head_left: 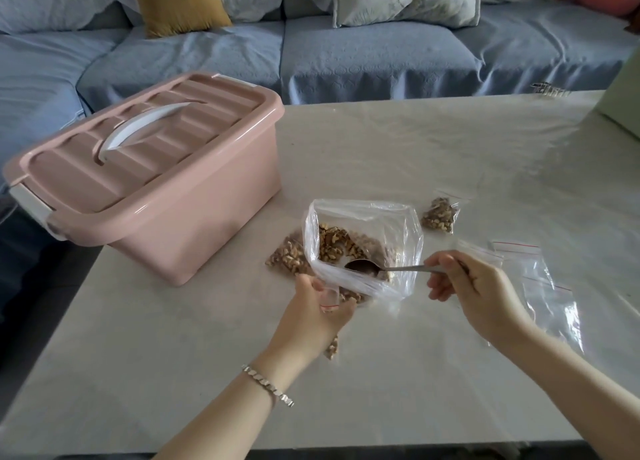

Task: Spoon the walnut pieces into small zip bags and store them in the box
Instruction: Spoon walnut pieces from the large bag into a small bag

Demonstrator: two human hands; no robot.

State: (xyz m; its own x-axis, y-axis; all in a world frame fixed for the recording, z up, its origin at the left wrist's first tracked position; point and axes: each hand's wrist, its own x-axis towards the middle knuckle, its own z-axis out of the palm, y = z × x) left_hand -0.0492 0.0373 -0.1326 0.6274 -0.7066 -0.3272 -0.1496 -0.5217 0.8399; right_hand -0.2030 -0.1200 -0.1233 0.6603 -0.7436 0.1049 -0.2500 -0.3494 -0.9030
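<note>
Right hand (pixel 474 286): gripped spoon (pixel 381 268) by handle, bowl inside big bag (pixel 363 217). Left hand (pixel 311 310): held small zip bag (pixel 329 298), part filled, at big bag's 6 o'clock. Walnut pieces (pixel 337 243): in big bag. Filled bag (pixel 440 213): 1 o'clock. Empty bags (pixel 540 279): 3 o'clock. Box (pixel 156 168): 10 o'clock, lid on. Step judged: scooping. Next: lift level spoonful, tip into small bag's mouth.

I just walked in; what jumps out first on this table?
A big pink box, lid shut, fills the left of the table. At centre, the right hand dips a spoon into a large clear bag of walnut pieces, while the left hand holds a small zip bag beside it.
</note>
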